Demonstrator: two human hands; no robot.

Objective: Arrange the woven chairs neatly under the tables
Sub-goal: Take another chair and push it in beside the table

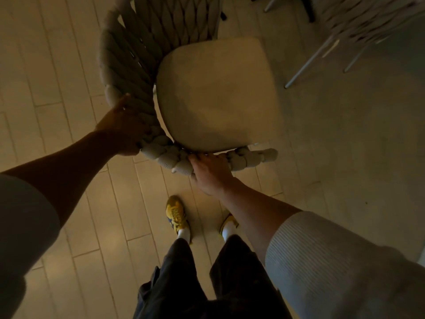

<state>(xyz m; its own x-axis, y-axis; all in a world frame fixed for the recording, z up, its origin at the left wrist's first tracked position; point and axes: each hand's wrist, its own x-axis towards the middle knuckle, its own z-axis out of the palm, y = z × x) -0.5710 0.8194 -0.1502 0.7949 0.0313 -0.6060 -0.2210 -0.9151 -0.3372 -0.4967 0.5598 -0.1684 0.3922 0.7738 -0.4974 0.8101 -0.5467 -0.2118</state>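
Now both hands' fingers (197, 158) wrap the woven chair (142, 65) rim.

The second chair (358, 21) is cut off top right, its seat apparently unseen.

The woven chair (147, 72) nearest the camera has a curved back and arm of thick, pale grey braided rope wrapping round a plain, pale seat cushion (216, 95) with rounded corners. It is seen from above, standing over the plank floor, its legs hidden beneath the seat. A second woven chair (358, 21) of the same grey weave sits at the upper right, well apart, with thin metal legs splayed out; it looks tilted, though the dim light leaves that uncertain.
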